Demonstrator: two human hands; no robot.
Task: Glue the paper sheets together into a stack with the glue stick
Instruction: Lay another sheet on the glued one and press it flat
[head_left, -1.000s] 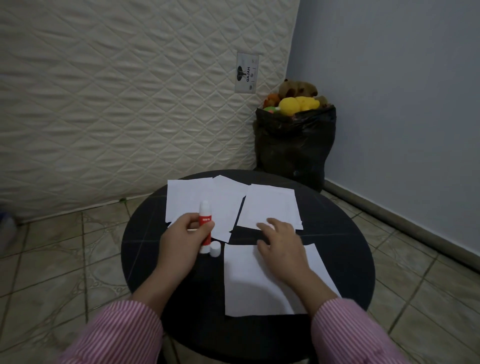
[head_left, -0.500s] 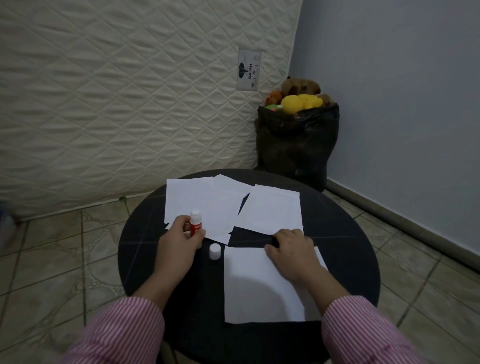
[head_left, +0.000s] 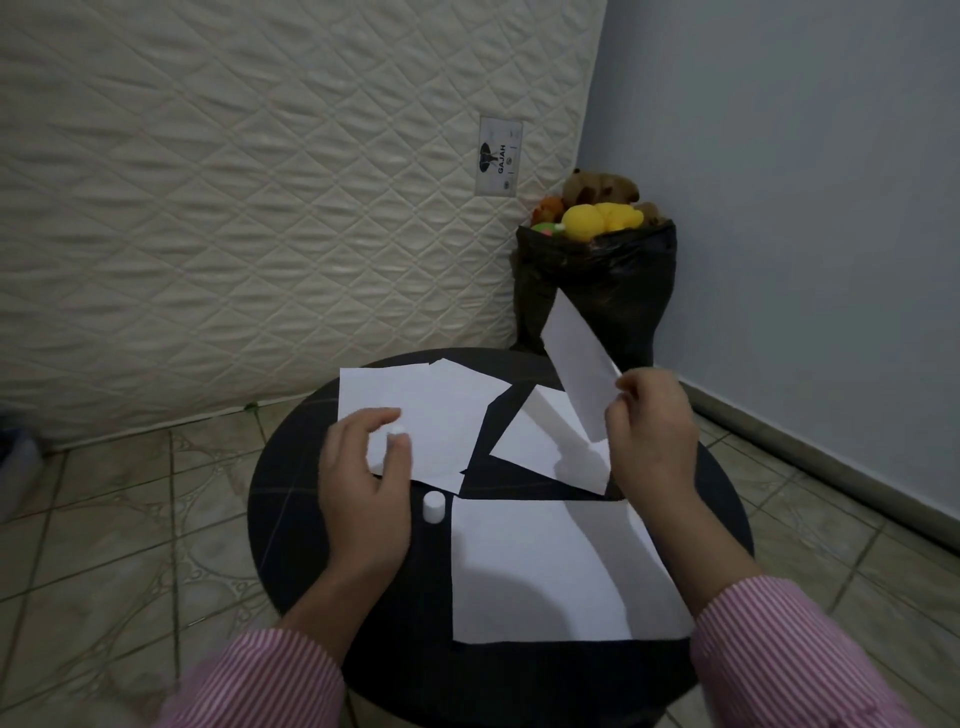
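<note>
My right hand (head_left: 652, 431) pinches a white paper sheet (head_left: 579, 366) by its near edge and holds it lifted and tilted above the round black table (head_left: 291, 519). My left hand (head_left: 363, 483) is wrapped around the glue stick (head_left: 397, 430); only its white tip shows between the fingers. The glue stick's white cap (head_left: 434, 506) stands on the table beside that hand. A large sheet (head_left: 540, 566) lies flat at the near side, partly under my right forearm. Overlapping sheets (head_left: 441, 410) lie at the far left, and another sheet (head_left: 540, 441) lies at the far middle.
A black bag (head_left: 597, 291) stuffed with plush toys stands in the corner behind the table. A quilted mattress (head_left: 234, 208) leans against the wall at left. Tiled floor surrounds the table.
My right hand has picked a sheet off the table and raised it, tilted on edge. My left hand has closed further around the glue stick, so its red label is hidden.
</note>
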